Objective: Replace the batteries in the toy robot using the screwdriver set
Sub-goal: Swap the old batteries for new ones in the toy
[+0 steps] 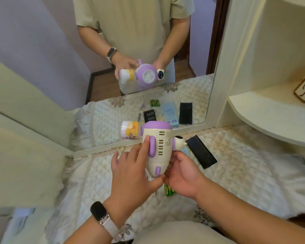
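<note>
A person stands at a worktop (pixel 99 175) covered with a quilted, pale cloth, seen from a camera on their head looking down. Nearest the viewer, two forearms reach forward; the left wrist wears a dark smartwatch (pixel 99 212) on a pale strap.

Both hands hold the toy robot (pixel 158 147) just above the cloth. The left hand (pixel 130 171) wraps the robot's near side, its index finger laid flat along the cream body beside a purple arm. The right hand (pixel 181 175) cups the robot's lower end from beneath, fingers curled round it. The robot is cream with a purple cap, slotted vents and a speaker grille facing the camera; a small astronaut figure (pixel 179 143) sticks out on its right.

Directly below the hands, green batteries (pixel 168 190) lie on the cloth, partly hidden by the right wrist.

The step in hand looks like turning the robot over to find its battery door. No screw or door shows on this face. A good approach would be to keep both hands on the body and rotate it slowly over the cloth, clear of the batteries.

Just beyond, to the right, a black case lid (pixel 201 151) lies flat. Behind it a mirror (pixel 42 50) meets the worktop; a clear jar (pixel 130 132) shows at its foot. Its reflection shows a black bit tray (pixel 149 116). Open cloth lies to the left and near right. A curved shelf (pixel 264 118) overhangs the far right, limiting room there.
</note>
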The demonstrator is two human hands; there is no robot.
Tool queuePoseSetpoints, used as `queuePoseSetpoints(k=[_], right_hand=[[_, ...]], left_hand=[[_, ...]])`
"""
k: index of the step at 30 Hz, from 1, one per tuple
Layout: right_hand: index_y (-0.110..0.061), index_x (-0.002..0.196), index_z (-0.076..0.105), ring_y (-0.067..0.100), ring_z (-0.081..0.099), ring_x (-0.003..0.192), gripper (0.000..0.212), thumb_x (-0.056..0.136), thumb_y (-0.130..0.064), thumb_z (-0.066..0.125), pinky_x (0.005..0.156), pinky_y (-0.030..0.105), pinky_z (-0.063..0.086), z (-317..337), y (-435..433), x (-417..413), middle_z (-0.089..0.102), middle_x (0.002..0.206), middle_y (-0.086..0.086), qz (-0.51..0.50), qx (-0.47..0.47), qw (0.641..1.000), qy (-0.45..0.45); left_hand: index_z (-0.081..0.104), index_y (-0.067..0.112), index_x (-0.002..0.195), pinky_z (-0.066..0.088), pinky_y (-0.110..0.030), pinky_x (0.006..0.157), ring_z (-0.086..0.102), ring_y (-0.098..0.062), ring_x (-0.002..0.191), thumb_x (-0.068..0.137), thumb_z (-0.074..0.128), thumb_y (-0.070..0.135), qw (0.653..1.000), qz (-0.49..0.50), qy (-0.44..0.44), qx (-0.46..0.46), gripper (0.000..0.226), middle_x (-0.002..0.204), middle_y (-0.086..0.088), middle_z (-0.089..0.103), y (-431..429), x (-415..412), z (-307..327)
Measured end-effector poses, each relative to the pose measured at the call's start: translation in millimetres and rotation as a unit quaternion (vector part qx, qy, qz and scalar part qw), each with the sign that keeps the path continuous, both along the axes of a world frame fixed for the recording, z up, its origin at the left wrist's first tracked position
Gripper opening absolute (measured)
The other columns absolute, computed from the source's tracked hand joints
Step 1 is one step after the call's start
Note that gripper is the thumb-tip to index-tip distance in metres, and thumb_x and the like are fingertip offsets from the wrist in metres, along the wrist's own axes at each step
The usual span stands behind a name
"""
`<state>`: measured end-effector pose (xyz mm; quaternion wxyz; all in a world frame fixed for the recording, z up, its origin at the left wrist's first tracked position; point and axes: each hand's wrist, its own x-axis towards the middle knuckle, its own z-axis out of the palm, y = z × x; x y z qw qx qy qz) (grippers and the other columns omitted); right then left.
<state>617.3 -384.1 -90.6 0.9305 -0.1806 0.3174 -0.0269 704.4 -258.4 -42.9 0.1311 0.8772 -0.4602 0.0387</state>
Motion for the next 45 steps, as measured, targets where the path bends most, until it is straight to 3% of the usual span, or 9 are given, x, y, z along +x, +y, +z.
queuePoseSetpoints(k=[7, 12, 19, 24, 27, 32, 36, 41, 45], right_hand=[[-0.012, 0.111, 0.071, 0.027, 0.068, 0.071, 0.032, 0.092, -0.028, 0.050, 0.056, 0.033, 0.054, -2.3, -20.7, -3.8, 0.071, 0.094, 0.015, -0.005, 0.038, 0.999, 0.007], [0.002, 0.116, 0.064, 0.034, 0.068, 0.080, 0.033, 0.091, -0.015, 0.052, 0.057, 0.037, 0.060, -3.3, -36.5, -3.4, 0.068, 0.098, 0.022, -0.003, 0.047, 0.999, 0.018], [0.002, 0.108, 0.065, 0.033, 0.068, 0.080, 0.025, 0.091, -0.015, 0.055, 0.059, 0.036, 0.060, -13.4, -43.8, 1.2, 0.069, 0.093, 0.022, -0.014, 0.050, 0.997, 0.053], [0.004, 0.118, 0.061, 0.032, 0.068, 0.076, 0.033, 0.092, -0.015, 0.053, 0.056, 0.035, 0.058, -11.8, -41.2, 2.7, 0.069, 0.094, 0.022, -0.010, 0.055, 0.997, 0.045], [0.006, 0.120, 0.060, 0.032, 0.068, 0.081, 0.034, 0.093, -0.013, 0.053, 0.059, 0.035, 0.059, -9.0, -39.3, 2.7, 0.068, 0.100, 0.024, -0.013, 0.050, 0.998, 0.036], [0.002, 0.112, 0.064, 0.035, 0.068, 0.087, 0.035, 0.097, -0.024, 0.046, 0.070, 0.041, 0.060, -7.0, -34.7, 2.8, 0.069, 0.103, 0.025, -0.009, 0.047, 0.999, 0.024], [-0.001, 0.114, 0.064, 0.033, 0.065, 0.091, 0.039, 0.098, -0.031, 0.043, 0.082, 0.044, 0.054, -6.9, -28.1, 7.2, 0.067, 0.106, 0.024, 0.001, 0.023, 0.999, 0.038], [-0.007, 0.117, 0.067, 0.031, 0.067, 0.092, 0.035, 0.099, -0.025, 0.043, 0.065, 0.037, 0.056, -6.7, -14.8, 15.5, 0.070, 0.109, 0.018, 0.008, 0.023, 1.000, 0.017], [-0.007, 0.117, 0.068, 0.031, 0.068, 0.092, 0.033, 0.097, -0.022, 0.045, 0.068, 0.038, 0.056, -9.1, -5.1, 22.7, 0.070, 0.112, 0.019, 0.023, 0.028, 0.999, 0.025]], left_hand=[[0.035, 0.025, 0.151, 0.044, -0.048, 0.088, 0.061, -0.024, 0.095, 0.063, 0.068, 0.057, 0.998, -0.022, -0.058, 0.014, 0.099, 0.122, 0.002, 0.062, -17.2, -2.5, 3.6], [0.034, 0.026, 0.153, 0.041, -0.044, 0.090, 0.060, -0.021, 0.098, 0.061, 0.066, 0.060, 1.000, 0.008, -0.026, 0.001, 0.103, 0.123, 0.006, 0.061, -26.4, 2.4, 3.1], [0.020, 0.036, 0.155, 0.030, -0.035, 0.089, 0.056, -0.016, 0.099, 0.060, 0.064, 0.062, 0.998, 0.033, 0.035, -0.034, 0.108, 0.118, 0.010, 0.058, -31.7, 5.8, 1.3], [0.022, 0.038, 0.154, 0.031, -0.036, 0.095, 0.056, -0.011, 0.106, 0.059, 0.069, 0.061, 0.992, 0.056, 0.098, -0.061, 0.109, 0.119, 0.018, 0.057, -31.2, 4.4, -0.9], [0.026, 0.045, 0.151, 0.044, -0.046, 0.097, 0.060, -0.007, 0.106, 0.057, 0.076, 0.057, 0.979, 0.077, 0.154, -0.106, 0.107, 0.118, 0.025, 0.059, -29.5, 4.6, -1.8], [0.028, 0.045, 0.150, 0.051, -0.052, 0.092, 0.065, -0.007, 0.104, 0.058, 0.082, 0.051, 0.964, 0.097, 0.201, -0.144, 0.107, 0.118, 0.019, 0.066, -21.2, 8.2, -6.4], [0.031, 0.036, 0.151, 0.043, -0.049, 0.096, 0.061, -0.011, 0.103, 0.059, 0.079, 0.054, 0.984, 0.077, 0.116, -0.110, 0.105, 0.119, 0.018, 0.062, -10.5, 8.7, -8.1], [0.032, 0.027, 0.152, 0.036, -0.040, 0.091, 0.059, -0.017, 0.103, 0.064, 0.065, 0.061, 1.000, 0.014, 0.011, 0.004, 0.101, 0.125, 0.008, 0.059, -5.4, 12.3, -14.1], [0.031, 0.028, 0.153, 0.035, -0.038, 0.090, 0.060, -0.016, 0.103, 0.063, 0.068, 0.060, 1.000, 0.021, 0.017, 0.010, 0.102, 0.127, 0.009, 0.059, 4.8, 20.8, -16.7]])
